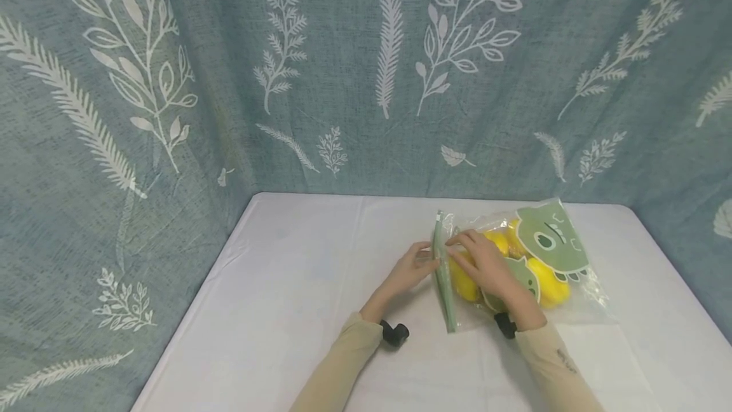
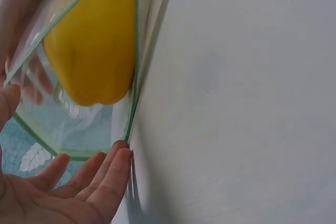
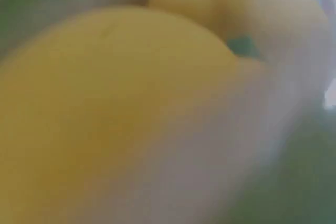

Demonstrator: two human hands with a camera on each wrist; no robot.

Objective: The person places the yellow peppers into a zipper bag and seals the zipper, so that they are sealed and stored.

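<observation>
A clear plastic bag (image 1: 589,301) with green cartoon prints lies on the right half of the table. Several yellow items (image 1: 548,281) are inside; one looks like a yellow bell pepper (image 2: 94,48). Its green-edged mouth (image 1: 445,291) faces left and is parted in the left wrist view. At that mouth, my left hand (image 1: 407,271) touches the edge with fairly straight fingers, thumb apart. My right hand (image 1: 488,266) lies over the bag near the mouth, fingers extended towards the edge. Blurred yellow surfaces (image 3: 115,93) fill much of the right wrist view, which hides the right fingertips.
A white cloth covers the table (image 1: 297,272). Blue-green curtains (image 1: 343,81) with white leaf prints hang behind it and along the left side. Black wrist cameras (image 1: 394,334) sit by both cuffs, the left one close to the tabletop.
</observation>
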